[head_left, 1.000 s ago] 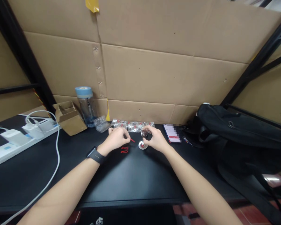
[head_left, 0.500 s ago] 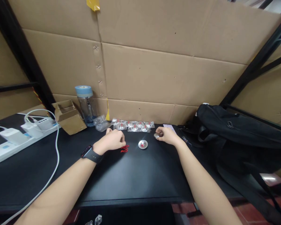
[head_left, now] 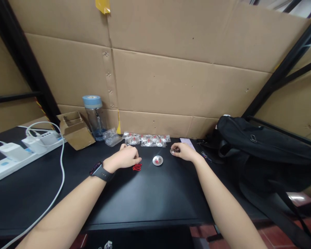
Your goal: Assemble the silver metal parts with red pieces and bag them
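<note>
Beside a bundle of red cord (head_left: 137, 167) on the black tabletop is my left hand (head_left: 124, 157), its fingers curled and its palm side hidden. Whether anything is inside it cannot be made out. My right hand (head_left: 184, 151) pinches a small shiny metal disc (head_left: 173, 151) at its edge, tilted just above the table. Between the hands lies a round silver dish (head_left: 157, 160) with a red centre. Behind them, several clear packets (head_left: 148, 140) holding silver discs with red marks stand in a row.
At the left are a white power strip (head_left: 5, 166) with cables, an open cardboard box (head_left: 77, 133), a blue-lidded bottle (head_left: 93, 117) and crumpled clear plastic (head_left: 112, 137). A pale flat item (head_left: 188, 142) lies behind my right hand, and a black bag (head_left: 269, 152) at the right.
The red cord by my left hand shows more fully and looks more bunched. My right hand has shifted slightly and tilted the disc more. The view has moved a little.
</note>
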The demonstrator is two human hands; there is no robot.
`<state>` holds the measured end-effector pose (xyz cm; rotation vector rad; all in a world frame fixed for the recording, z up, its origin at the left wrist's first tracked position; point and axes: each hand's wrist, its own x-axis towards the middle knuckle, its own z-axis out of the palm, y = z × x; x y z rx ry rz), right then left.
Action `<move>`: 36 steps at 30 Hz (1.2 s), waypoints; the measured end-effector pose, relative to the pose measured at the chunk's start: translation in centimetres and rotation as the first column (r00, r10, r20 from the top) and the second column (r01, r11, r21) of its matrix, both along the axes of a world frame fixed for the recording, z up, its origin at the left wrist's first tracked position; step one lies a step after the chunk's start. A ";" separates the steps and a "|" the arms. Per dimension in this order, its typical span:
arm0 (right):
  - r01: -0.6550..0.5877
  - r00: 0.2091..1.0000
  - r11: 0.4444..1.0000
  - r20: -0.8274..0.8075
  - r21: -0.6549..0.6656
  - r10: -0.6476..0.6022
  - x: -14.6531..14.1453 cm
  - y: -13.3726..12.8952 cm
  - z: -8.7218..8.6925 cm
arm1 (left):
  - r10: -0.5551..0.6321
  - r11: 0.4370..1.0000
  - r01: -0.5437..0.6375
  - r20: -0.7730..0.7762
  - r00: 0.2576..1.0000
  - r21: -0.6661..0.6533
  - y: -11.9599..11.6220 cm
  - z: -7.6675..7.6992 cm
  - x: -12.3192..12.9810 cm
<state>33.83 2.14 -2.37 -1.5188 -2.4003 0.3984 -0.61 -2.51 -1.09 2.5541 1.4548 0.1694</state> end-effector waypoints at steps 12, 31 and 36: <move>-0.436 0.883 0.898 -0.165 0.057 0.439 -4.9 -2.9 1.1 | -0.102 0.988 0.084 0.135 0.986 0.131 -0.3 -0.1 0.3; -0.443 0.801 0.876 -0.353 0.193 0.483 -7.5 -4.5 1.3 | -0.245 0.969 0.237 0.421 0.873 0.072 -1.0 -1.1 2.8; -0.490 0.788 0.855 -0.333 0.169 0.518 -7.4 -4.5 1.4 | -0.175 0.983 0.142 0.376 0.910 0.114 -0.8 -0.9 2.7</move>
